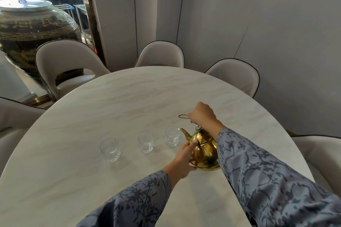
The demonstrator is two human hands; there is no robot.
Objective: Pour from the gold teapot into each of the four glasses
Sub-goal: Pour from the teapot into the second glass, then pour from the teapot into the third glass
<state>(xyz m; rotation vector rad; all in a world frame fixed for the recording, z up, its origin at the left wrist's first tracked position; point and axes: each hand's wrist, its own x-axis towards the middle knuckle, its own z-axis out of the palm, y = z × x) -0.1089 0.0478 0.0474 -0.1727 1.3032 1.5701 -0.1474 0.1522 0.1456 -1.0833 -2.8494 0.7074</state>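
Head view, right hand (202, 114) gripping teapot (203, 151) handle, spout seemingly over glass (172, 136)

Soft daylight from left, fisheye-warped edges.

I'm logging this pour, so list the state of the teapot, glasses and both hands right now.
gold teapot: lid on, spout at right glass
right glass: upright, fill unclear
middle glass: upright, looks empty
left glass: upright, looks empty
right hand: gripping the handle
left hand: steadying the teapot's side
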